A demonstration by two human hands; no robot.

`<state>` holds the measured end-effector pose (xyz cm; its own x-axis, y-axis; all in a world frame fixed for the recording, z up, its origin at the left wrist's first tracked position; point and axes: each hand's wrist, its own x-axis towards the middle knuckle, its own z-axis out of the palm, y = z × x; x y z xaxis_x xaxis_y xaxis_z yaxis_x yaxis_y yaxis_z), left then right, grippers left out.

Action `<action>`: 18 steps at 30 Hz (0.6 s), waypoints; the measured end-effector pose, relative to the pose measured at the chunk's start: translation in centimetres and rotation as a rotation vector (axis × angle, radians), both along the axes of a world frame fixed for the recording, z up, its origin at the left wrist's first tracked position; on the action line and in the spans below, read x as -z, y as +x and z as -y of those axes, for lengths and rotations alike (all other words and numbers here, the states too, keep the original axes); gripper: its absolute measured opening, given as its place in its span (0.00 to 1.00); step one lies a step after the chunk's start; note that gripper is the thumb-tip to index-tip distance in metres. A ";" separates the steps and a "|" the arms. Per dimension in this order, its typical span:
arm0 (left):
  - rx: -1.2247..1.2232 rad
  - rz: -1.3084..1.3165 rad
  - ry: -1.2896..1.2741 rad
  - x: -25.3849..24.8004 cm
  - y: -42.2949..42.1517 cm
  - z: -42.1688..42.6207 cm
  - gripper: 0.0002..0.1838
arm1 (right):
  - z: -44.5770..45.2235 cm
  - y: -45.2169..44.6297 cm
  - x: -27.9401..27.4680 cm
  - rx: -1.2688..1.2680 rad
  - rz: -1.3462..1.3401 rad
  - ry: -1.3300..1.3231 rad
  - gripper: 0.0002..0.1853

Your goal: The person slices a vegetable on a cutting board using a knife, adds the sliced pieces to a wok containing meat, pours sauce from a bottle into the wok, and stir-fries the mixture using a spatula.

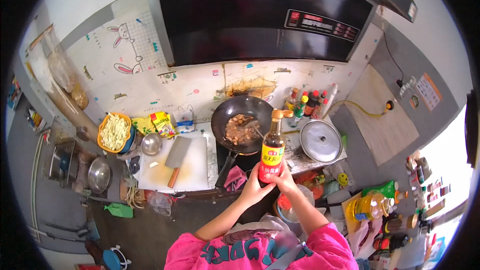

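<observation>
Both my hands hold a glass bottle [272, 152] of dark sauce with a red and yellow label, upright in front of my chest. My left hand [256, 186] wraps its lower left side, and my right hand [285, 177] grips its lower right side. The orange cap looks flipped open at the top. Behind the bottle, a black wok [225, 115] on the stove contains browned meat pieces [241, 130] and a spatula. The wok's handle points toward me.
A cleaver [177, 152] lies on a white cutting board [196, 170] at left, near a metal bowl [151, 144] and a yellow basket [102, 140] of cut pale food. At right are a lidded pot [321, 141] and several sauce bottles [304, 105]. The range hood [260, 20] hangs above.
</observation>
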<state>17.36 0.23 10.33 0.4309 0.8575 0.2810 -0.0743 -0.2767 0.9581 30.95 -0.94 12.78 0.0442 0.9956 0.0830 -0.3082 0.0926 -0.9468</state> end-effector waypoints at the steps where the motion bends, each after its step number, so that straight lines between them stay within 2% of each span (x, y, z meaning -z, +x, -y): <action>1: 0.034 -0.013 0.023 -0.8 0.0 0.2 0.44 | 0.8 -0.1 -0.2 0.003 0.004 -0.007 0.44; 6: -0.014 0.019 -0.019 -0.7 1.2 2.6 0.39 | 3.8 1.2 0.2 -0.043 0.080 0.020 0.48; 7: -0.011 0.025 -0.036 -0.6 1.5 3.1 0.39 | 4.1 2.0 0.6 -0.058 0.163 0.018 0.51; 9: -0.012 0.039 -0.066 -0.7 2.1 3.9 0.39 | 4.4 3.1 0.7 -0.077 0.156 0.068 0.54; 10: -0.018 0.048 -0.075 -0.2 2.5 4.3 0.39 | 4.8 3.2 -0.8 0.000 0.197 0.169 0.55; 14: -0.104 -0.028 -0.001 1.1 4.3 7.0 0.37 | 4.8 6.2 -2.0 0.118 0.328 0.243 0.57; 18: -0.123 -0.124 -0.072 1.2 6.3 10.5 0.40 | 6.4 7.7 -3.2 0.157 0.285 0.281 0.53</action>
<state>23.61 -10.27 9.17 0.3486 0.9220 0.1684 0.0757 -0.2068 0.9754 38.61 -7.29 15.99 0.1293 0.9154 0.3812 0.0009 0.3843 -0.9232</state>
